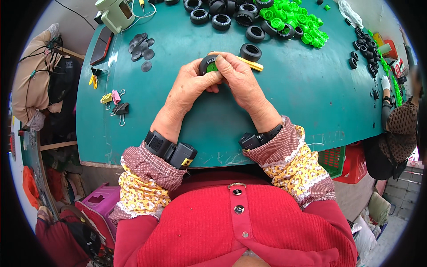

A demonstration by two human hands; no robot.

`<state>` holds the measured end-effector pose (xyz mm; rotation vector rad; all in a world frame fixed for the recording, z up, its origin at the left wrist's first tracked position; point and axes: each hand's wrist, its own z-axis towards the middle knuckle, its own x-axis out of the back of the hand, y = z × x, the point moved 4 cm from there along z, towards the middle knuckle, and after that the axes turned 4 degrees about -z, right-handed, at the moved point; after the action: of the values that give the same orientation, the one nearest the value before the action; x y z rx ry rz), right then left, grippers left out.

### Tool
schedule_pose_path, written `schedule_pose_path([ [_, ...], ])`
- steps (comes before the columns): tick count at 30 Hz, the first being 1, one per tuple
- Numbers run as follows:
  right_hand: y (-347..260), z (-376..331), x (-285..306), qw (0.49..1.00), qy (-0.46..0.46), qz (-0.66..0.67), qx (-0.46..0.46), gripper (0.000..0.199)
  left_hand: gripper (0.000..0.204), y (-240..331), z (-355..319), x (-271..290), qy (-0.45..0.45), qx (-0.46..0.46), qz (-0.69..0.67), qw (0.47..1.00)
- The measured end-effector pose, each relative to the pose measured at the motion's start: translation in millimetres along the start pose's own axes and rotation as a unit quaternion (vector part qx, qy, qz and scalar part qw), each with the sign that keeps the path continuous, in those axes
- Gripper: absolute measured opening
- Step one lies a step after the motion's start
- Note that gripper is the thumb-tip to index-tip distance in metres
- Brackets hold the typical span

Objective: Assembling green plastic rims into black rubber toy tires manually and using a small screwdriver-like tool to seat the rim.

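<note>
Both of my hands meet over the green table, closed around one small toy wheel, a black tyre (204,65) with a green hub (211,67) set in its middle. My left hand (192,82) grips it from the left and below, its thumb along the lower edge. From the right, my right hand (238,78) presses with thumb and bent fingers against the wheel. A yellow stick-like thing (251,64) shows beyond the right hand; whether that hand touches it I cannot tell. Just behind lies a loose black tyre (250,52).
Several black tyres (221,22) and a heap of green hubs (311,29) lie at the back. Black discs (142,46), binder clips (119,108), a phone-like slab (102,46) and a pale jug (116,15) are on the left. Another person's arm (386,95) works beside more tyres (367,46) at right.
</note>
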<state>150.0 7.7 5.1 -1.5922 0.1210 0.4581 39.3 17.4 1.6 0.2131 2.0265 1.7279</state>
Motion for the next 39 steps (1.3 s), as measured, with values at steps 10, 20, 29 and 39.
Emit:
schedule_pose_path([
  [10,8,3,5,0.998,0.021,0.039,-0.036,0.023,0.032,-1,2,-6,0.015,-0.009,0.028,0.999],
  [20,9,4,13,0.995,0.048,0.06,-0.061,0.022,0.026,-4,4,-10,0.009,-0.03,0.113,0.993],
  [29,11,13,11,0.999,0.022,0.0,-0.034,0.026,0.024,1,4,-5,-0.002,-0.052,0.054,0.997],
  [39,8,12,15,0.993,0.037,-0.1,0.041,0.024,0.024,0,7,7,0.04,-0.059,0.1,0.992],
])
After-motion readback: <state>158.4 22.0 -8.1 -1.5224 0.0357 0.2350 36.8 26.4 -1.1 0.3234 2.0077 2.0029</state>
